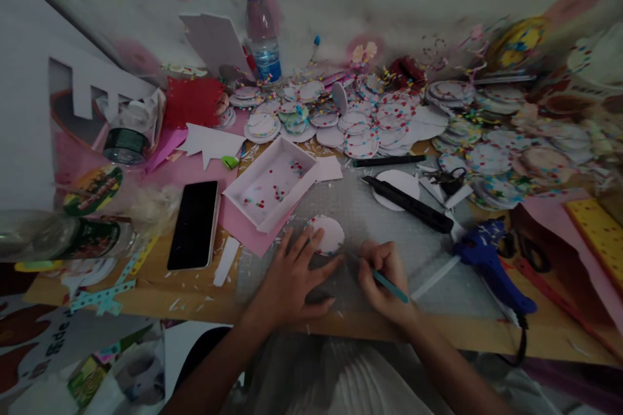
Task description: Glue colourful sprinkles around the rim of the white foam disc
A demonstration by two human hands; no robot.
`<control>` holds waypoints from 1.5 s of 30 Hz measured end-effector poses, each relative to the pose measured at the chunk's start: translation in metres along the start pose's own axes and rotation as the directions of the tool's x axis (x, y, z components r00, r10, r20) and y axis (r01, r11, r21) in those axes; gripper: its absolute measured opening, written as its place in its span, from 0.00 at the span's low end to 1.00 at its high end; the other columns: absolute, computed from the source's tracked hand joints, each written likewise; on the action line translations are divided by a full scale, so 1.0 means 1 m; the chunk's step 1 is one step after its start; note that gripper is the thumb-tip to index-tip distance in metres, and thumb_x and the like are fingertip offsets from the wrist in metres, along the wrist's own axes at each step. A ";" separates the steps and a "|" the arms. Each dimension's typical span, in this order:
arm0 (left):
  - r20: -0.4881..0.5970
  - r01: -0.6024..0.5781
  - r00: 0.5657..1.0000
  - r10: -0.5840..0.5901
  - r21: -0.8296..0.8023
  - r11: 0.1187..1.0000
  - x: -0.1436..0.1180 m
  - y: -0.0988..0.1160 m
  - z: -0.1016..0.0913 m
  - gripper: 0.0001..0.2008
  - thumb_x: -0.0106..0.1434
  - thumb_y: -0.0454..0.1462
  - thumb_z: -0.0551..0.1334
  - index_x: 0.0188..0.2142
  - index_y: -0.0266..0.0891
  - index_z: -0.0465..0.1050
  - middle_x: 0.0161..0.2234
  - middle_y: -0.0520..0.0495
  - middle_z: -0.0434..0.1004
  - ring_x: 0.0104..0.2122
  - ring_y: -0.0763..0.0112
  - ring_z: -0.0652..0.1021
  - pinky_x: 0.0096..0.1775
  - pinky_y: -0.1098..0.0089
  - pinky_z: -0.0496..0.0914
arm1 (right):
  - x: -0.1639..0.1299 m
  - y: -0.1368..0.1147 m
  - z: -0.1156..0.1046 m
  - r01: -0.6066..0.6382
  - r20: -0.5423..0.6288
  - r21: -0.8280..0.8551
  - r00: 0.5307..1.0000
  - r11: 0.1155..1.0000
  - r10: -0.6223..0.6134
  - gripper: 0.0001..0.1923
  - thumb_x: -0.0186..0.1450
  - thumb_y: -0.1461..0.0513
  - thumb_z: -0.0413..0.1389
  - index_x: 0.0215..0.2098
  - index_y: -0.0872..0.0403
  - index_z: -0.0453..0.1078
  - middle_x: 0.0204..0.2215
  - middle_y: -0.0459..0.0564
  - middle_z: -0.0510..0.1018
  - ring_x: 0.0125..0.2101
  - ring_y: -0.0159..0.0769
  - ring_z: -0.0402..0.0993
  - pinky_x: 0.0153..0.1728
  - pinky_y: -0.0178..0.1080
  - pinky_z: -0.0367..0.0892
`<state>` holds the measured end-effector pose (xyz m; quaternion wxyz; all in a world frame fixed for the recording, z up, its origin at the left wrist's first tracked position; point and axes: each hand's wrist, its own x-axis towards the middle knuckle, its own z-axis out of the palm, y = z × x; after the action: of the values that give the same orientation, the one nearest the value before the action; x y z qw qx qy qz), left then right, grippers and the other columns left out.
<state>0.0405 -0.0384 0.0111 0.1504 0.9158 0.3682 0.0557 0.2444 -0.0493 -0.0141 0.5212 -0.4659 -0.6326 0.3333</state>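
Note:
A small white paper disc (328, 235) lies on the grey cutting mat (350, 198), with a few red and coloured dots along its edge. My left hand (296, 272) rests with spread fingers, its fingertips on the disc's left and lower side. In my right hand (384, 279), just right of the disc, is a slim teal pen-like tool (390, 286), gripped like a pen. Its thin tip points left toward the disc's lower right edge; whether it touches, I cannot tell. Behind the disc, a white paper tray (265, 191) holds scattered small red and coloured beads.
A black utility knife (409, 204) lies partly over another white disc (398, 185). A blue glue gun (496, 262) sits at right, a phone (193, 225) at left. Piles of dotted discs (360, 126) line the back, near a water bottle (263, 32).

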 end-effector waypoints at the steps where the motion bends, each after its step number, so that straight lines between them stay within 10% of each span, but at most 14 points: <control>1: 0.011 -0.006 1.000 0.006 -0.004 1.000 0.001 0.000 0.000 0.33 0.63 0.51 0.57 0.65 0.51 0.53 0.68 0.35 0.42 0.66 0.45 0.49 0.61 0.40 0.45 | -0.001 0.000 -0.001 0.013 0.023 -0.010 1.000 1.000 -0.013 0.12 0.64 0.70 0.47 0.31 0.48 0.48 0.23 0.39 0.55 0.23 0.31 0.56 0.22 0.33 0.56; 45: 0.006 0.067 0.998 -0.067 -0.112 0.991 0.005 0.001 -0.004 0.25 0.58 0.44 0.59 0.53 0.35 0.63 0.66 0.39 0.53 0.66 0.54 0.51 0.65 0.49 0.43 | 0.002 -0.004 -0.009 0.340 0.340 -0.287 0.910 0.896 -0.236 0.16 0.58 0.75 0.50 0.30 0.48 0.50 0.21 0.41 0.58 0.24 0.34 0.55 0.23 0.36 0.52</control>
<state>0.0438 -0.0345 0.0155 0.2038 0.8931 0.3948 0.0701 0.2518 -0.0494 -0.0076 0.3759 -0.3933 -0.8140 0.2036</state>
